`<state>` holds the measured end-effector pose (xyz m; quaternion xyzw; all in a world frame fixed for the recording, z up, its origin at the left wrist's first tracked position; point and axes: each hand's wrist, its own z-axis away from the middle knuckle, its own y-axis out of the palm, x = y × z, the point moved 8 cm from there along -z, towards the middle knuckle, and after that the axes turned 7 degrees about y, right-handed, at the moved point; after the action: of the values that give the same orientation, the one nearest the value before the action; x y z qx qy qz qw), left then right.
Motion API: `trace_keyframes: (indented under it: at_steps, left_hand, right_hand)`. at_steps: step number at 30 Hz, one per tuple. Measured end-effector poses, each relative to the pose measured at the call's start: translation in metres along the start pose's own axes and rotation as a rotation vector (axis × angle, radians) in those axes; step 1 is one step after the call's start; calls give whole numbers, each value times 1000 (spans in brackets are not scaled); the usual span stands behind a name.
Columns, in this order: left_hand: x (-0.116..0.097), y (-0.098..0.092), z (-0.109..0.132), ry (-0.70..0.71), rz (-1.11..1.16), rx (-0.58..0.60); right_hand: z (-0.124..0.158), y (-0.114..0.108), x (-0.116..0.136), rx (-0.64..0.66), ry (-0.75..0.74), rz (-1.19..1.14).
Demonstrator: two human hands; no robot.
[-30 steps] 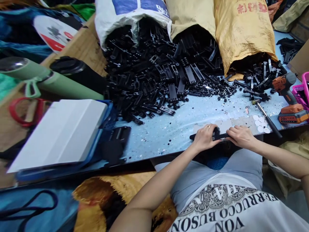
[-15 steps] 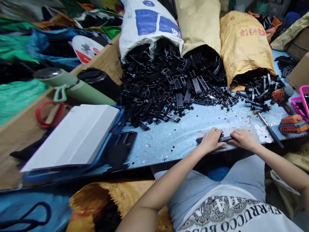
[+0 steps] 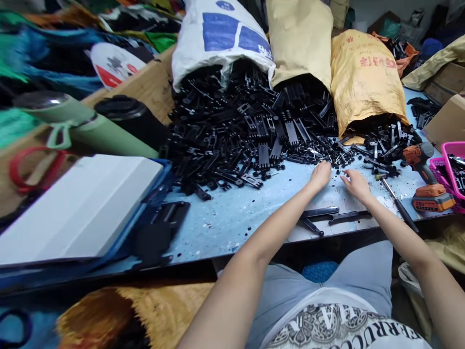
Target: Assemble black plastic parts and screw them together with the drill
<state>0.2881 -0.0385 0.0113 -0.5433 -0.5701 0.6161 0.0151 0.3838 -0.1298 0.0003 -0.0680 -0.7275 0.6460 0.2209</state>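
My left hand (image 3: 321, 175) reaches to the near edge of a scatter of small black pins (image 3: 339, 154). Its fingers are curled down together at the parts, and what they pinch, if anything, is too small to make out. Just to its right, my right hand (image 3: 356, 184) is held over the blue tabletop, thumb and fingers apart, with nothing visible between them. Nearer my body, below the hands, lie a flat black bar (image 3: 319, 212), a thin black arm-like piece (image 3: 312, 226) and another black bar (image 3: 348, 216), all untouched.
A large heap of black parts (image 3: 218, 140) spills from a white sack (image 3: 232, 39), beside a beige sack (image 3: 300, 41) and a yellow sack (image 3: 366, 77). A hammer (image 3: 399, 203), cordless drill (image 3: 425, 177) and pink basket (image 3: 450, 165) stand right. Left are a white box (image 3: 80, 208) and green tumbler (image 3: 105, 131).
Both hands have let go of the black bars at the table's front edge and moved forward to the small pins. The bars now lie apart on the table. The view has shifted slightly right.
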Motion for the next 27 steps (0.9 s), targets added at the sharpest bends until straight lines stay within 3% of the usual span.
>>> trace_keyframes:
  at_steps: [3,7,10,12,15,18,23,27]
  left_hand:
    - [19,-26,29,-104,167,-65]
    - [51,-62,104,-305,463,-147]
    - [61,-63,160,-446,691,-143]
    - [61,-57,183,-514,810,-139]
    - [58,-47,193,-570,915,-155]
    - [58,-46,187,-575,928,-185]
    - [60,-46,177,-535,834,-206]
    - [65,-56,176,-471,647,-280]
  right_hand:
    - [-34,11,5,22,135,49]
    - [-38,19,5,65,100,27]
    - [-22,13,-6,59,49,-78]
    - [-8,2,-10,46,-13,-215]
    - [15,-17,-7,54,-115,-389]
    - [39,-30,4,160,-167,-452]
    - [68,-34,28,377,-209,-383]
    - [69,-34,51,426,-283,-233]
